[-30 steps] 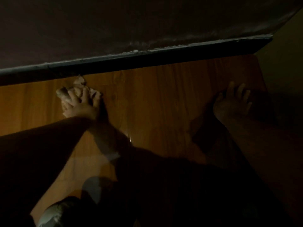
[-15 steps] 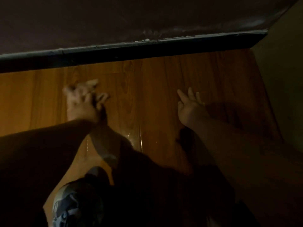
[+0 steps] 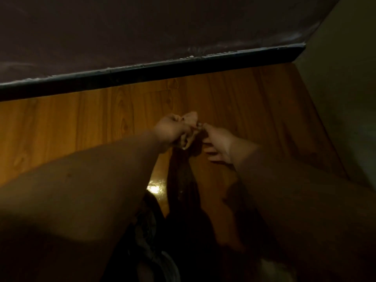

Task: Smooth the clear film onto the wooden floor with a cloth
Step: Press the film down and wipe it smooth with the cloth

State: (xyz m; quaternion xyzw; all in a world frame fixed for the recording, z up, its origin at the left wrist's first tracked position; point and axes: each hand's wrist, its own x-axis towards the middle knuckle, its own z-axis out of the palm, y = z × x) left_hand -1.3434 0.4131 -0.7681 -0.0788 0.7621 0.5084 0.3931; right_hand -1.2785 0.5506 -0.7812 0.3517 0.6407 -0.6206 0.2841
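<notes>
The cloth [image 3: 190, 124], a pale crumpled wad, is located just above frame centre, over the floor [image 3: 81, 123]; whether it touches the boards cannot be determined. The left hand [image 3: 171, 130] grips the cloth from 9 o'clock with its fingers curled round it. The right hand [image 3: 218, 142] meets the cloth from 3 o'clock: thumb and forefinger pinch its right edge, while the other fingers [image 3: 211, 153] lie loosely extended toward 8 o'clock. Motion blur limits finer detail. The film [image 3: 155, 185] shows only as a glossy patch with a bright glare at 6 o'clock from the cloth, between the forearms; its edges cannot be traced. A black baseboard [image 3: 152, 71] bounds the floor at 12 o'clock, with a dark wall [image 3: 162, 25] above it.
</notes>
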